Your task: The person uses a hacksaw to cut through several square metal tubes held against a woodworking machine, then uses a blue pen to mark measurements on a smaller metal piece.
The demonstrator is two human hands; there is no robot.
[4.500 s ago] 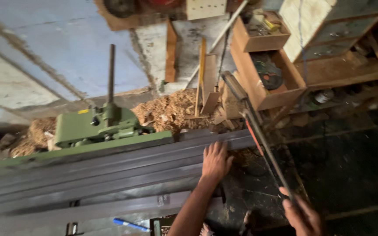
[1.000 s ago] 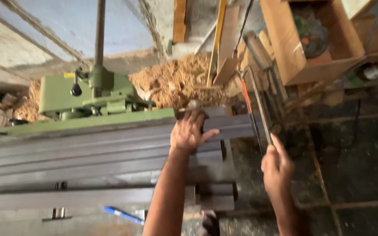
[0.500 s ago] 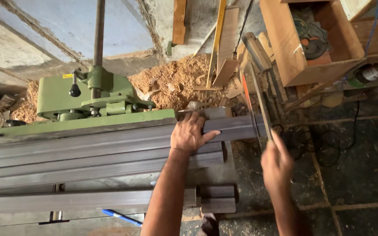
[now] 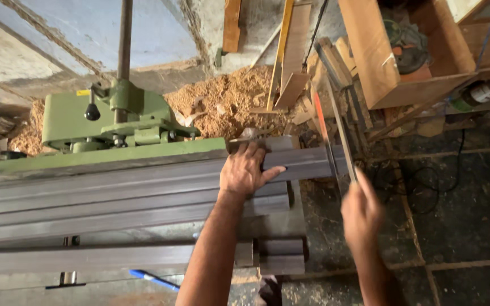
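Note:
My left hand lies flat on top of a long grey metal profile, pressing it near its right end. Several such profiles lie side by side across a green machine bed. My right hand grips the handle of a hacksaw, whose thin frame and orange blade reach away from me over the end of the profile, just right of my left hand.
A green machine with a black knob and upright rod stands behind the profiles. Sawdust is heaped against the wall. A wooden crate, wood offcuts and a black cable lie on the tiled floor at right.
The view has moved closer and lower over the profiles. My left hand stays on the profile. My right hand with the saw has moved in toward the profile's end and shifts slightly along the stroke.

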